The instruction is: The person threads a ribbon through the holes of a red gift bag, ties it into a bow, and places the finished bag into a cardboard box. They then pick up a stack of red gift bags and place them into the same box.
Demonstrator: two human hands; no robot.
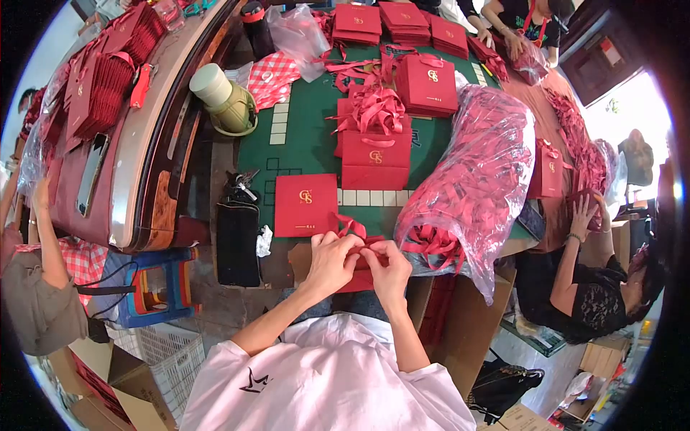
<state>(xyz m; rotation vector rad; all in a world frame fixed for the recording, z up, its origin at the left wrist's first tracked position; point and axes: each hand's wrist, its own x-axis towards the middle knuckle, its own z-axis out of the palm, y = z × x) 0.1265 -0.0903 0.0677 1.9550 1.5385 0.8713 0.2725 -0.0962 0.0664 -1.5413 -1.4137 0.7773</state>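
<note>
Green tabletop (309,118), both hands (332,263) (387,274) in pinches, red ribbon (351,225).

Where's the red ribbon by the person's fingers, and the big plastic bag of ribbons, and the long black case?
Red ribbon (351,224): head view, loop above the fingers.
Plastic bag of ribbons (476,154): head view, middle of its see-through side.
Black case (238,244): head view, middle of its top.
</note>
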